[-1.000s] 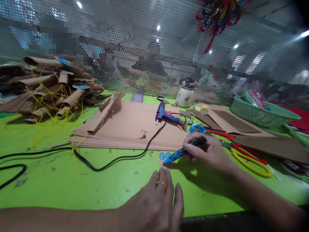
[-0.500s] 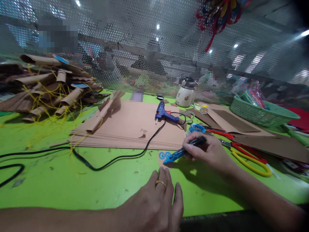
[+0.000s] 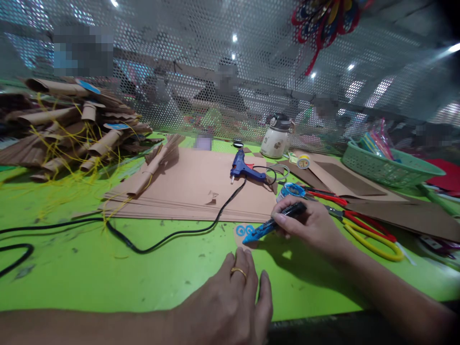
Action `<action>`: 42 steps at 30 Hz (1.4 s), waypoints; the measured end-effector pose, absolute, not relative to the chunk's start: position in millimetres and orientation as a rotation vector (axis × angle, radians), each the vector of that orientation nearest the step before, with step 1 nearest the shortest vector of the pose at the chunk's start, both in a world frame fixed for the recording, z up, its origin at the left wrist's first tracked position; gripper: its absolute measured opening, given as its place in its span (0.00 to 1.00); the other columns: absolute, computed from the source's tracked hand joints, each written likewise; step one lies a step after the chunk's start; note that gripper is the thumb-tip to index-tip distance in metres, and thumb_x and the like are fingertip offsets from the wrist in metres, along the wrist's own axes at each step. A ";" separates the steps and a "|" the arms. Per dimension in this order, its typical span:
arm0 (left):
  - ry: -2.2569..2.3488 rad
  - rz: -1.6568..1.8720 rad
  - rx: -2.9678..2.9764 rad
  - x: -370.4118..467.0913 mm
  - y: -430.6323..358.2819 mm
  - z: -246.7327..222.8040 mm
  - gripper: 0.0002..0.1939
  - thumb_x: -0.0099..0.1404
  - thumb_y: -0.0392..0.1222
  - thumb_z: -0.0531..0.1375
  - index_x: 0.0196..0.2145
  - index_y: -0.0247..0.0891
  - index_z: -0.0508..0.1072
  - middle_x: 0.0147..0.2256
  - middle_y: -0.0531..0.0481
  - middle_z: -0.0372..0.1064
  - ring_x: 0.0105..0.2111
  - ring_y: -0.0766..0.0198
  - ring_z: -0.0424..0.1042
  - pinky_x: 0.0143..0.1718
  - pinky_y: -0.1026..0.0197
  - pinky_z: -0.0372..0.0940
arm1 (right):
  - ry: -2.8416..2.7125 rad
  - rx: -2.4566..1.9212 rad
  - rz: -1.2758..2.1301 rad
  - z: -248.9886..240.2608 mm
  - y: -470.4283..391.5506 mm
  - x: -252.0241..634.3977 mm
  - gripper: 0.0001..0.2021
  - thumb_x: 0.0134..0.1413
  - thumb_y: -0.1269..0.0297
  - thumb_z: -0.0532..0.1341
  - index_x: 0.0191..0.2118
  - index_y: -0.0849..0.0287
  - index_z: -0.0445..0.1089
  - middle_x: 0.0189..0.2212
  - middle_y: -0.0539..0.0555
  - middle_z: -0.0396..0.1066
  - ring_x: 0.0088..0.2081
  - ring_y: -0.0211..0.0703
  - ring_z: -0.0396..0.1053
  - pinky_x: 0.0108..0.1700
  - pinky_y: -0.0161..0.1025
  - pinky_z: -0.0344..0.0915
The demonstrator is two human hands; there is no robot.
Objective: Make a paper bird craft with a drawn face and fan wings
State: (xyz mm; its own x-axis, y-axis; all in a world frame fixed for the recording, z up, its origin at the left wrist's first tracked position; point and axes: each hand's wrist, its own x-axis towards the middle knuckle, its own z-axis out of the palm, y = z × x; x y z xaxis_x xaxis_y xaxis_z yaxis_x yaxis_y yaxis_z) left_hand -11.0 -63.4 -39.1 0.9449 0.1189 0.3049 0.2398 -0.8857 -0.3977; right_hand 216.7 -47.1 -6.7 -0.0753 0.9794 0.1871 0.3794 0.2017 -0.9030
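My right hand is closed around a dark marker pen whose front end is smeared with blue. Its tip touches a small brown paper piece on the green table, just below two blue rings drawn on that paper. My left hand, with a gold ring on one finger, lies flat with fingers stretched out. Its fingertips rest at the near edge of the paper piece and hide part of it. Just beyond my right hand stands an open tub of blue paint.
A blue glue gun lies on stacked brown paper sheets, its black cord running left. Scissors with yellow handles are at right, near a green basket. Paper rolls with yellow strings pile up at left. A bottle stands behind.
The view has shifted very slightly. Both hands, the marker pen and the paper piece stay almost where they were, with the pen tip on the paper.
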 end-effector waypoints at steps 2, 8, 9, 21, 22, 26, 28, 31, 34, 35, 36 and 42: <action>-0.258 -0.401 -2.656 -10.8 -63.3 -39.4 0.24 0.72 0.50 0.52 0.53 0.23 0.66 0.48 0.24 0.71 0.50 0.41 0.72 0.48 0.45 0.69 | -1.626 -1.315 0.850 -5.4 -47.6 216.6 0.07 0.57 0.62 0.63 0.32 0.60 0.69 0.20 0.48 0.68 0.21 0.33 0.64 0.25 0.32 0.62; -0.268 -0.417 -2.640 -11.2 -63.8 -40.1 0.24 0.72 0.49 0.50 0.52 0.23 0.66 0.47 0.24 0.72 0.49 0.40 0.73 0.48 0.44 0.68 | -1.693 -1.316 0.770 -1.5 -49.9 216.1 0.05 0.55 0.65 0.62 0.30 0.60 0.70 0.19 0.47 0.68 0.21 0.33 0.63 0.25 0.33 0.61; -0.268 -0.414 -2.640 -11.5 -64.1 -40.4 0.23 0.72 0.49 0.50 0.52 0.23 0.66 0.47 0.24 0.72 0.50 0.40 0.73 0.48 0.44 0.68 | -1.699 -1.317 0.765 -1.1 -50.0 216.1 0.05 0.55 0.65 0.62 0.30 0.60 0.70 0.19 0.47 0.68 0.21 0.33 0.63 0.24 0.33 0.61; -0.260 -0.438 -2.635 -10.1 -63.2 -43.1 0.23 0.71 0.49 0.52 0.52 0.24 0.66 0.47 0.24 0.72 0.49 0.40 0.73 0.48 0.44 0.68 | -1.675 -1.326 0.761 -1.5 -49.6 217.1 0.05 0.54 0.66 0.62 0.29 0.59 0.69 0.19 0.47 0.67 0.21 0.33 0.63 0.25 0.33 0.61; -0.264 -0.435 -2.634 -10.3 -63.3 -43.2 0.23 0.71 0.49 0.52 0.52 0.24 0.66 0.47 0.24 0.72 0.50 0.40 0.73 0.48 0.44 0.68 | -1.672 -1.324 0.760 -1.7 -49.9 217.3 0.05 0.54 0.66 0.62 0.28 0.59 0.69 0.19 0.47 0.67 0.21 0.33 0.63 0.25 0.32 0.60; -0.279 -0.411 -2.644 -11.4 -63.7 -43.4 0.23 0.71 0.49 0.52 0.53 0.24 0.66 0.48 0.24 0.72 0.50 0.41 0.73 0.48 0.45 0.68 | -1.662 -1.330 0.774 -1.9 -50.5 217.3 0.06 0.54 0.65 0.62 0.28 0.60 0.69 0.18 0.47 0.68 0.20 0.33 0.62 0.24 0.32 0.60; -0.270 -0.397 -2.645 -11.7 -63.5 -43.0 0.23 0.72 0.48 0.51 0.53 0.24 0.65 0.48 0.24 0.72 0.50 0.42 0.73 0.48 0.45 0.68 | -1.641 -1.334 0.797 -2.6 -50.4 217.3 0.06 0.54 0.65 0.63 0.29 0.60 0.69 0.18 0.47 0.68 0.20 0.33 0.63 0.24 0.32 0.61; -0.254 -0.388 -2.652 -11.5 -63.3 -41.4 0.22 0.72 0.47 0.50 0.53 0.23 0.65 0.48 0.23 0.72 0.50 0.42 0.73 0.49 0.44 0.68 | -1.597 -1.331 0.825 -4.7 -49.8 217.0 0.06 0.54 0.64 0.63 0.30 0.60 0.69 0.19 0.47 0.68 0.20 0.34 0.63 0.24 0.33 0.62; -0.257 -0.397 -2.660 -11.1 -63.7 -39.7 0.22 0.72 0.45 0.50 0.53 0.23 0.65 0.48 0.23 0.71 0.49 0.42 0.73 0.49 0.44 0.68 | -1.599 -1.329 0.823 -5.6 -48.9 216.3 0.06 0.54 0.63 0.64 0.30 0.60 0.69 0.19 0.48 0.68 0.21 0.34 0.64 0.24 0.33 0.63; -0.257 -0.400 -2.660 -11.0 -63.8 -39.5 0.22 0.72 0.45 0.50 0.53 0.23 0.65 0.48 0.23 0.71 0.49 0.42 0.73 0.49 0.44 0.68 | -1.606 -1.331 0.821 -5.2 -48.7 216.0 0.06 0.55 0.63 0.64 0.30 0.60 0.69 0.19 0.48 0.68 0.21 0.35 0.64 0.24 0.33 0.63; -0.255 -0.406 -2.660 -11.1 -64.0 -39.4 0.22 0.72 0.46 0.50 0.53 0.23 0.66 0.48 0.23 0.71 0.49 0.42 0.73 0.49 0.44 0.68 | -1.617 -1.332 0.818 -4.4 -48.6 215.7 0.06 0.55 0.63 0.63 0.30 0.60 0.70 0.19 0.48 0.68 0.21 0.35 0.64 0.25 0.33 0.63; -0.265 -0.389 -2.659 -11.2 -63.6 -42.7 0.22 0.72 0.46 0.51 0.53 0.23 0.65 0.48 0.23 0.71 0.50 0.40 0.72 0.48 0.44 0.69 | -1.723 -1.333 0.737 3.2 -49.5 214.5 0.04 0.53 0.67 0.62 0.30 0.60 0.70 0.21 0.48 0.68 0.22 0.34 0.64 0.26 0.33 0.62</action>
State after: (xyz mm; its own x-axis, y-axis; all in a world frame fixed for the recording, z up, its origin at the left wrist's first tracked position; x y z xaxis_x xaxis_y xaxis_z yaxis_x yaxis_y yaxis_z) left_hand -11.2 -63.6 -42.7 0.9422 0.1222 0.3119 0.2453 -0.8857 -0.3941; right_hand 214.5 -49.5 3.2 -0.1058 0.9626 0.2494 0.4847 0.2689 -0.8323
